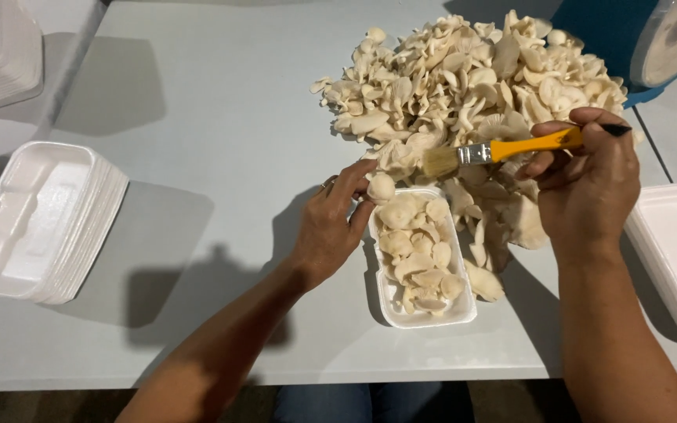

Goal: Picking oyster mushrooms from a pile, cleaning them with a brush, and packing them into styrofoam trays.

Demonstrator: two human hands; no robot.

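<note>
- Our left hand (329, 227) pinches one mushroom (381, 188) between thumb and fingertips, right at the top edge of the tray (464, 312); the other fingers curl loosely beside it.
- Our right hand (589, 184) grips the brush (495, 151) by its yellow handle, fingers wrapped and pressed together around it, with the bristles pointing left toward our left fingertips.
- The bristles hang just above and to the right of the pinched mushroom, apart from it, over the near edge of the heap (472, 86).
- To do this well, we judge a light pinch is best: the caps look thin and would likely tear or bruise under pressure.
- We would turn the mushroom in our fingertips so the bristles reach each face, and stroke away from the tray so loose dirt does not fall on the pieces already lying in it.
- The tray is nearly full, so we would lay the next piece in a gap near our left thumb rather than piling it high.
- Stacks of empty trays (41, 223) sit well beyond the left wrist and just past the right wrist.
</note>
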